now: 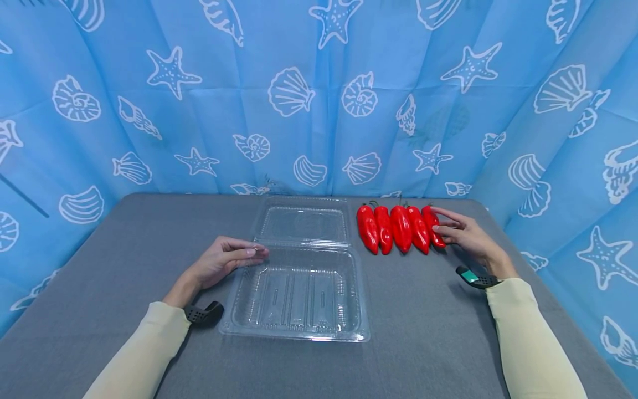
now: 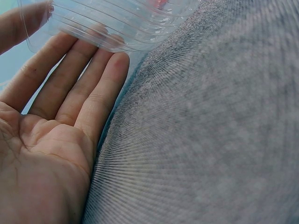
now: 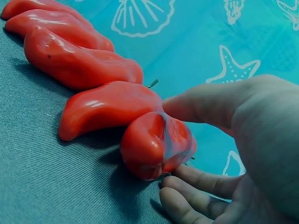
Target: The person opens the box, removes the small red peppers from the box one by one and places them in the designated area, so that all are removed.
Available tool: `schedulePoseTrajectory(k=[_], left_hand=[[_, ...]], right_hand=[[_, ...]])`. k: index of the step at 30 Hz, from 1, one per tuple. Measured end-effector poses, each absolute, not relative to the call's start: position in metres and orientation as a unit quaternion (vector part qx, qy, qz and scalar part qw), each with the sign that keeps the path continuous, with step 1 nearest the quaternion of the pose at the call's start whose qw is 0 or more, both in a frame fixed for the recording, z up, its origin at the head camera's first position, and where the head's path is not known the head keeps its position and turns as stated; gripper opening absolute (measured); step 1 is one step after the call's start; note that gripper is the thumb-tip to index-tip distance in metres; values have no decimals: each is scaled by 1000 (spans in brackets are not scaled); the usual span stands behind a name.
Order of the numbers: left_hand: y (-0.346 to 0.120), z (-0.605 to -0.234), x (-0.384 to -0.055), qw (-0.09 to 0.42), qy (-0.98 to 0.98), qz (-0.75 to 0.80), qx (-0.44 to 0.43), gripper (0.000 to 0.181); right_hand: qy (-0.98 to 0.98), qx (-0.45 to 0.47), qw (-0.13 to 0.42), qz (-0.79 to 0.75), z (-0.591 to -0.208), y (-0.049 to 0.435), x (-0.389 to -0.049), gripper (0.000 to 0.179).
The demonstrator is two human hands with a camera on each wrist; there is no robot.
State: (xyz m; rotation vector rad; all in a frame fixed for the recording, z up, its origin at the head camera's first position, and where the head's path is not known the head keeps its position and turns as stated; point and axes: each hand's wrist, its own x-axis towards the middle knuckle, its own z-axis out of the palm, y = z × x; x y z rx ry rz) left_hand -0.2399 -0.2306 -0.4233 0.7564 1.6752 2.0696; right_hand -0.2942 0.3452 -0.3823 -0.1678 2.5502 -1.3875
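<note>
A clear plastic clamshell container [image 1: 294, 336] lies opened out on the table, its lid [image 1: 305, 223] folded back toward the curtain. My left hand [image 1: 226, 259] pinches the container's left edge near the hinge. In the left wrist view the thumb [image 2: 23, 25] is on one side of the ribbed plastic [image 2: 140, 23], the fingers on the other. Several red peppers stand in a row right of the container. Around the rightmost pepper [image 3: 145, 144] my right hand [image 1: 463, 235] has its thumb on the upper side and its fingertips at the lower side.
The other peppers, such as the middle one [image 1: 401, 227], lie side by side with their stems toward the back. A grey cloth [image 1: 413, 332] covers the table. Behind and to the right hangs a blue curtain [image 1: 319, 133] with white shell and starfish prints.
</note>
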Motion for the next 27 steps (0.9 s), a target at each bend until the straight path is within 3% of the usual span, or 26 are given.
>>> schedulePoseTrajectory(k=[27], left_hand=[[-231,-424,-240,186,584,740,279,27]], right_hand=[[879,-52,84,-466,-373,347,-292,66]])
